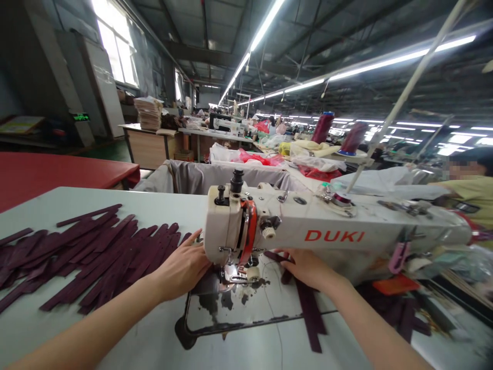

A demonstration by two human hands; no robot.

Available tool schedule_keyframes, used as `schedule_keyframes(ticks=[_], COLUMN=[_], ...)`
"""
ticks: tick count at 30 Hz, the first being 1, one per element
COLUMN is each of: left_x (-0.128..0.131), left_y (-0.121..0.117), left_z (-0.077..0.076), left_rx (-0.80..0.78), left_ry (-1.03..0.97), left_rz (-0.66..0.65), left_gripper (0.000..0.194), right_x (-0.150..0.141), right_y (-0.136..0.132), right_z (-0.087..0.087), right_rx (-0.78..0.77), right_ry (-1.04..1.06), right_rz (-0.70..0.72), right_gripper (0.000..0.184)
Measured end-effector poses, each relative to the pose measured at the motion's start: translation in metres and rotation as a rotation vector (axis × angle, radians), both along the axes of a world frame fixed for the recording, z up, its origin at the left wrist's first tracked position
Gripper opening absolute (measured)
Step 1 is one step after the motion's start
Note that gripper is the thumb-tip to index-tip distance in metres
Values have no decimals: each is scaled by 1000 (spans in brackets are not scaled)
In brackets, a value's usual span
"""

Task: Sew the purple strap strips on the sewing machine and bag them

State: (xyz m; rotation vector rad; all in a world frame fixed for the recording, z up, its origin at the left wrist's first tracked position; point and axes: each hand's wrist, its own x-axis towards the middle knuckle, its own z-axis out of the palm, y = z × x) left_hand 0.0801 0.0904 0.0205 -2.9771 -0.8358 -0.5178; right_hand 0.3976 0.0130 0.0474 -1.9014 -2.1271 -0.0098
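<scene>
A white sewing machine (285,221) with red "DUKI" lettering stands in front of me. Beside its needle end is my left hand (183,270), one finger stretched out and the others partly hidden behind the machine head; I see nothing held in it. Under the machine's arm, my right hand (310,267) is closed on a dark maroon strip (274,256). Below that hand, more maroon strips (311,321) hang toward the front of the bed. The metal needle plate area (215,303) looks worn and stained, and a loose thread runs down across it.
A heap of maroon strips (96,257) lies on the pale table at left. Two maroon thread cones (322,127) stand behind the machine. Pink-handled snips (399,256) hang at its right. A grey cloth-lined bin (185,177) sits beyond the table; another person (472,192) is at far right.
</scene>
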Motion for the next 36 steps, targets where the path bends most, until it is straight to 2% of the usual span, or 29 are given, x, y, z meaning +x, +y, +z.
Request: schedule_keyframes(ticks=[2, 5, 6, 7, 8, 10, 11, 13, 15, 17, 20, 23, 28, 32, 36], left_x=[-14, -41, -48, -51, -51, -43, -36, -22, -10, -4, -2, 0, 1, 1, 2], left_y=[0, -12, -20, -28, -38, -57, -66, -79, -87, -88, -85, -82, -80, -83, -85], left_z=[1, -1, -3, -5, -8, -12, -14, -17, -21, -26, -33, -35, -33, -30, -25], left_rx=[20, 53, 61, 67, 65, 41, 30, 19, 46, 103, 155, 115, 40, 64, 14], left_ry=[15, -11, -42, -87, -145, -257, -300, -334, -319, -309, -302, -321, -338, -296, -309], left_rz=[33, 109, 131, 151, 164, 148, 123, 50, -7, -46, -94, -87, -85, -65, -46], left_gripper=[39, 43, 43, 41, 39, 35, 34, 37, 41, 45, 50, 49, 47, 48, 52], right_x=[4, -3, -11, -24, -39, -74, -91, -115, -125, -126, -123, -124, -125, -119, -118], right_y=[-6, -33, -45, -57, -66, -77, -77, -69, -57, -48, -45, -47, -47, -47, -49], right_z=[-1, -7, -11, -17, -22, -34, -40, -50, -59, -66, -72, -74, -77, -83, -86], right_rx=[-3, 92, 169, 363, 468, 663, 695, 572, 474, 464, 547, 592, 570, 495, 440], right_ry=[-24, -44, -33, -7, 23, 125, 143, 92, 31, 10, 41, 65, 48, 50, 49], right_rz=[20, 94, 147, 300, 431, 543, 590, 643, 632, 600, 593, 583, 564, 547, 532], right_gripper=[6, 20, 21, 25, 26, 26, 27, 24, 22, 24, 33, 35, 28, 22, 21])
